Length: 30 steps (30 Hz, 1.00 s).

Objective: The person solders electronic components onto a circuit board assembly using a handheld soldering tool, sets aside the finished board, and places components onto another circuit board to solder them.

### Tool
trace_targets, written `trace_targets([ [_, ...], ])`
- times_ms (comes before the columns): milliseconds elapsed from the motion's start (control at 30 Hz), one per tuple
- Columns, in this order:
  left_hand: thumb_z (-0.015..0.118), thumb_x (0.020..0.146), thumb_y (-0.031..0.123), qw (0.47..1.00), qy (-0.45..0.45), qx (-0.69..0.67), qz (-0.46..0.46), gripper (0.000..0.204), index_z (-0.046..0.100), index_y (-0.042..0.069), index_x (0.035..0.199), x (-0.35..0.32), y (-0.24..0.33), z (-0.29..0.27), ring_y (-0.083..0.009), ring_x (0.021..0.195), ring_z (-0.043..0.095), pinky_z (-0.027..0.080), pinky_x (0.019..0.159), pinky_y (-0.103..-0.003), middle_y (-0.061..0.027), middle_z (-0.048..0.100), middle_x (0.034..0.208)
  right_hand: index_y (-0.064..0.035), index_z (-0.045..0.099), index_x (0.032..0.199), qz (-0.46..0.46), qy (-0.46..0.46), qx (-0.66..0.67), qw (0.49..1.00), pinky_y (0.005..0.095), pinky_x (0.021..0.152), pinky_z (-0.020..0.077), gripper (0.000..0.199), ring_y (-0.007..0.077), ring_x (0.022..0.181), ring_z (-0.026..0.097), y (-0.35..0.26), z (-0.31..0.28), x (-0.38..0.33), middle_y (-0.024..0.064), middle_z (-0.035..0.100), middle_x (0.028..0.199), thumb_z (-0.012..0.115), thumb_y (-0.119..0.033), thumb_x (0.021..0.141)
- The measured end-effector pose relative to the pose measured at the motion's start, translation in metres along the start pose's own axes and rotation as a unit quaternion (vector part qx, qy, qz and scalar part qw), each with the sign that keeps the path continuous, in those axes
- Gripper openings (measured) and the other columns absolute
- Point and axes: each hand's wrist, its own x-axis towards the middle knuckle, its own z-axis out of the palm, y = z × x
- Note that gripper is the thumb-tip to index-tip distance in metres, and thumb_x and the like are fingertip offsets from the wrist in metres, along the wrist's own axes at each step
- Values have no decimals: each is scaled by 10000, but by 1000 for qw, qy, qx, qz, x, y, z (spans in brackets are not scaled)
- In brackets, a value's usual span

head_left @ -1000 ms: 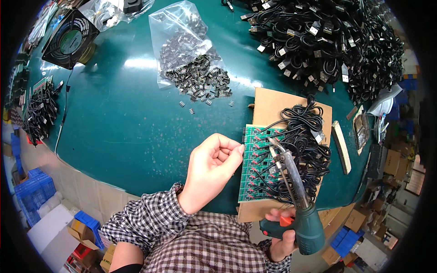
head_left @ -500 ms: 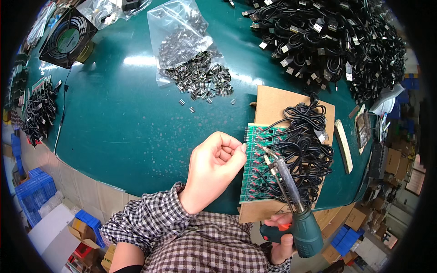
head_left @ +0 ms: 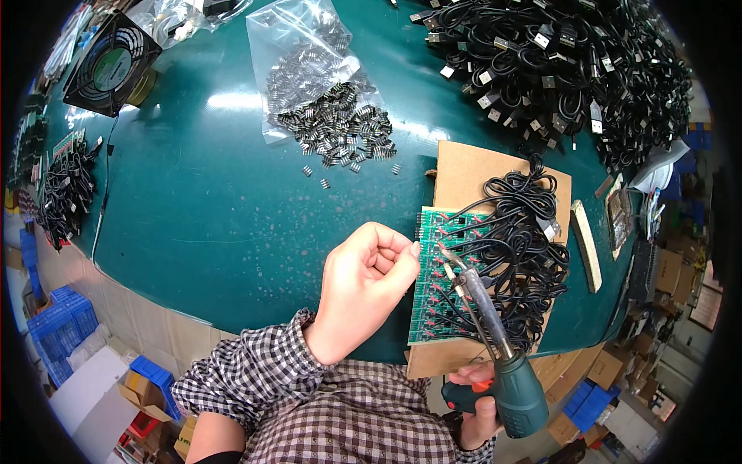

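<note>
Lying open on green table [head_left: 201,209], clear plastic bag [head_left: 305,54] spills small dark connectors [head_left: 340,131]. Green circuit board [head_left: 437,286] rests on cardboard sheet [head_left: 479,174], black cables [head_left: 518,247] attached. Left hand [head_left: 363,282] curled shut at board edge, pinched contents indiscernible. Right hand [head_left: 475,402] clenched around soldering iron [head_left: 495,348], tip over board.

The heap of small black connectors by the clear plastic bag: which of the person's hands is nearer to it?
Left. The left hand is curled at the green circuit board's left edge, below the connector heap. The right hand grips the soldering iron at the table's near edge, much farther off.
</note>
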Motion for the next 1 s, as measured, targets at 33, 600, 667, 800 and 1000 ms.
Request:
trace_targets([
  [33, 617, 836, 51, 1000, -3, 1, -3, 104, 544, -20, 815, 0, 1, 0, 1, 585, 481, 411, 509, -154, 10, 566, 686, 42, 479, 985, -3, 1, -3, 1000, 364, 692, 554, 539, 242, 819, 579, 0, 0, 0, 142, 520, 886, 585, -455, 806],
  [600, 614, 834, 46, 1000, -2, -2, 1, 97, 544, -19, 820, 0, 0, 0, -1, 589, 493, 416, 501, -153, 0, 576, 692, 63, 490, 974, -18, -5, 1, 1000, 368, 685, 554, 450, 246, 812, 571, -6, 7, 2, 161, 532, 878, 607, -340, 812],
  [667, 614, 834, 47, 1000, -2, -3, 1, 97, 544, -19, 820, 0, 0, 0, -1, 588, 495, 417, 500, -154, -1, 579, 693, 65, 492, 961, -18, -5, -3, 1000, 372, 682, 551, 442, 247, 801, 569, -4, 7, 2, 161, 532, 868, 612, -332, 808],
  [800, 615, 833, 47, 1000, -2, -1, 3, 97, 545, -19, 817, 0, 0, 0, -2, 586, 497, 418, 498, -155, -3, 582, 692, 68, 492, 929, -19, -10, -11, 1000, 381, 683, 546, 424, 252, 773, 567, 0, 6, 3, 158, 527, 838, 615, -319, 806],
  [1000, 617, 826, 48, 1000, 3, 6, 5, 97, 547, -17, 809, 1, -1, 0, -3, 579, 496, 418, 491, -155, -2, 582, 683, 70, 493, 909, -16, -16, -10, 1000, 398, 689, 545, 399, 253, 752, 565, -1, 7, 6, 152, 519, 809, 611, -298, 811],
])
